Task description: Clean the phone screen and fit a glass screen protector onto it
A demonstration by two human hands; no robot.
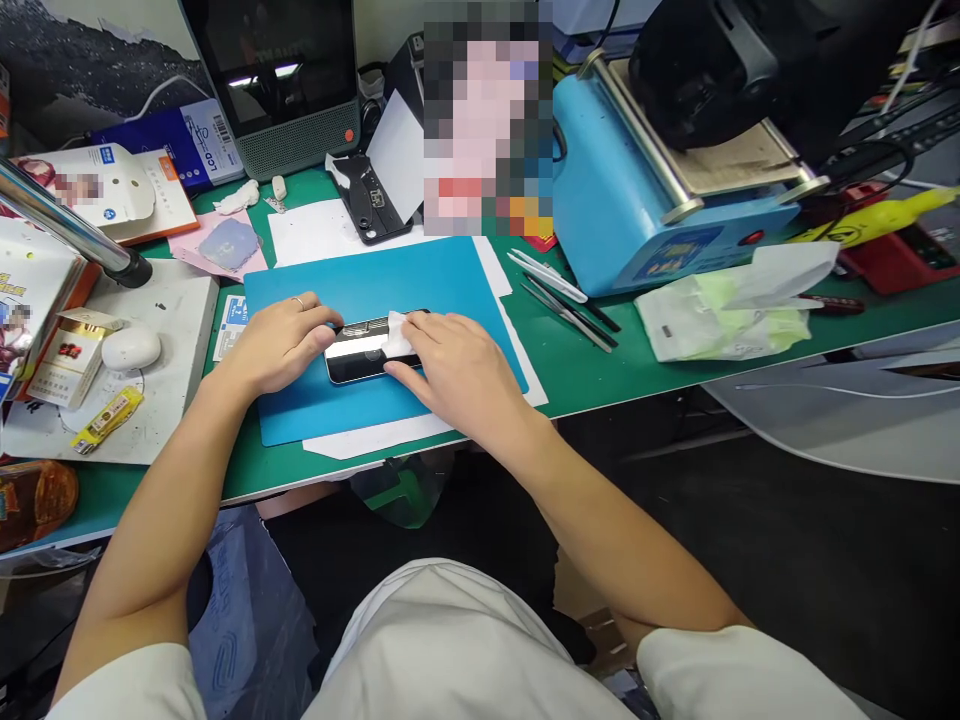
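Note:
A black smartphone (354,369) with a glossy surface lies on the blue mat (352,275). My left hand (281,345) is at its left end, fingers curled and thumb and fingertips closed on the phone's edge. Over the phone's right part, my right hand (465,372) presses a piece of white tissue (397,338) against the surface. The fingers of that hand are bent around the tissue, and they hide the phone's right end. White paper (375,436) sticks out from under the mat.
Tweezers (566,315) and pens lie right of the mat, near a tissue pack (705,320) and a blue machine (622,200). Behind are a phone shell (367,205) and a dark screen (277,80). A cigarette box (71,360) and a white earbud case (131,348) sit at left.

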